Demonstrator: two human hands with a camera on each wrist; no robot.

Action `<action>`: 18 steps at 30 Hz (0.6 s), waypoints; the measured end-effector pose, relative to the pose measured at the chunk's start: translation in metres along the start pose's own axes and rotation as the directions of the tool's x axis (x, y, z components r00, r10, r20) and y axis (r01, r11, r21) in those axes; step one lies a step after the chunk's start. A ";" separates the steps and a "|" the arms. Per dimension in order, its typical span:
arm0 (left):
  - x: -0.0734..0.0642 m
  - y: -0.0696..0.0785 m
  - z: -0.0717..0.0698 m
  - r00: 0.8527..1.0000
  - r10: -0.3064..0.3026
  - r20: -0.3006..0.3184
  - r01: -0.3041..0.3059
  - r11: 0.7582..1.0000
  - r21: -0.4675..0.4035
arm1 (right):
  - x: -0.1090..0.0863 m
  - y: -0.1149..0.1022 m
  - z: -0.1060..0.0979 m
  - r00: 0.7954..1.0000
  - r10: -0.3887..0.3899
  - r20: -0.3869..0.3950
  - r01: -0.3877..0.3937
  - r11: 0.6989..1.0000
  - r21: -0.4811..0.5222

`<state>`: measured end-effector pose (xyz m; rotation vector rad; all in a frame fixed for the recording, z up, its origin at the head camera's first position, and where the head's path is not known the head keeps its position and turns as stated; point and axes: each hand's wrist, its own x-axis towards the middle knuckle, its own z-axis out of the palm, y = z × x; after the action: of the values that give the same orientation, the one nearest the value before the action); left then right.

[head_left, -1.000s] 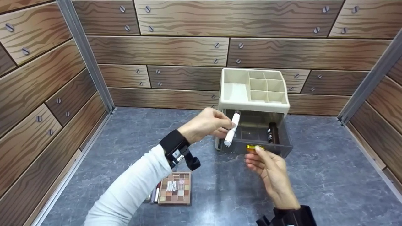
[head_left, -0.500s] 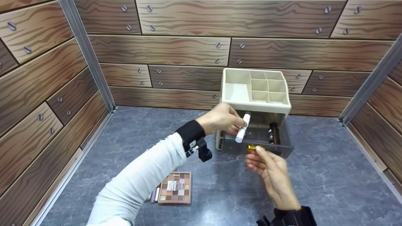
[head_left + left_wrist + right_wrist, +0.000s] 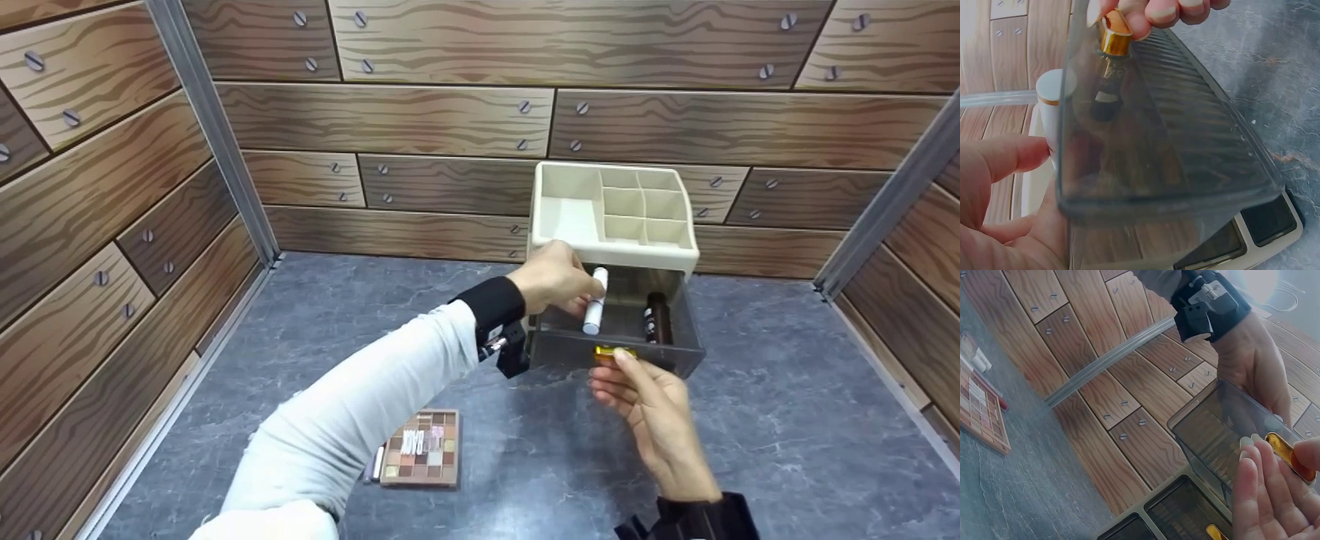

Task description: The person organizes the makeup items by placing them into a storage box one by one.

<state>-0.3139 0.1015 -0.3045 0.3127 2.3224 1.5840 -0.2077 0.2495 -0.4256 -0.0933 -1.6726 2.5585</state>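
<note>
My left hand [image 3: 559,279] pinches a white cosmetic tube [image 3: 595,316] at its side, over the left part of the pulled-out drawer [image 3: 694,346]. A thin gold band circles the tube [image 3: 1051,90] near its end in the left wrist view. The drawer is smoky and see-through, and a dark brown bottle [image 3: 657,319] lies in its right part. My right hand [image 3: 652,412] pinches the drawer's gold handle [image 3: 604,351] between thumb and fingers. In the right wrist view the handle [image 3: 1286,453] shows under the thumb.
The drawer belongs to a cream organizer [image 3: 615,253] with divided top compartments, standing by the back wall. A makeup palette [image 3: 431,450] lies on the grey marbled surface at front left. Slim tubes [image 3: 373,466] lie beside it, partly behind the left sleeve [image 3: 360,405].
My left hand has moved right with the white tube, from the drawer's left side to over its interior, and the tube stands more upright in view. My right hand stays on the handle.
</note>
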 end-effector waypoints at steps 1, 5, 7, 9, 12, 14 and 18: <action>0.000 0.001 0.002 1.000 -0.005 -0.008 0.005 1.000 0.010 | 0.000 0.000 0.000 1.000 0.000 0.001 0.000 1.000 0.001; 0.003 0.004 0.007 0.999 -0.034 -0.012 0.035 0.998 0.043 | 0.000 0.000 -0.001 1.000 0.008 -0.010 -0.008 1.000 0.005; 0.004 0.005 0.009 0.999 -0.048 -0.001 0.047 0.997 0.054 | 0.000 -0.001 -0.001 1.000 0.012 -0.020 -0.012 1.000 0.005; 0.005 0.006 0.012 0.998 -0.055 0.006 0.055 0.996 0.069 | 0.000 -0.001 -0.001 1.000 0.015 -0.027 -0.014 1.000 0.005; 0.005 0.006 0.018 0.998 -0.067 0.016 0.066 0.995 0.073 | 0.000 -0.001 0.000 0.999 0.017 -0.028 -0.017 1.000 0.007; 0.005 0.006 0.021 0.997 -0.074 0.022 0.072 0.994 0.078 | 0.000 0.000 0.000 1.000 0.014 -0.025 -0.014 1.000 0.007; 0.007 0.006 0.025 0.996 -0.082 0.028 0.079 0.993 0.087 | 0.001 0.000 0.000 1.000 0.004 -0.016 -0.003 1.000 0.008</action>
<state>-0.3108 0.1276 -0.3083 0.2581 2.3520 1.4344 -0.2084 0.2495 -0.4251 -0.1156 -1.6587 2.5597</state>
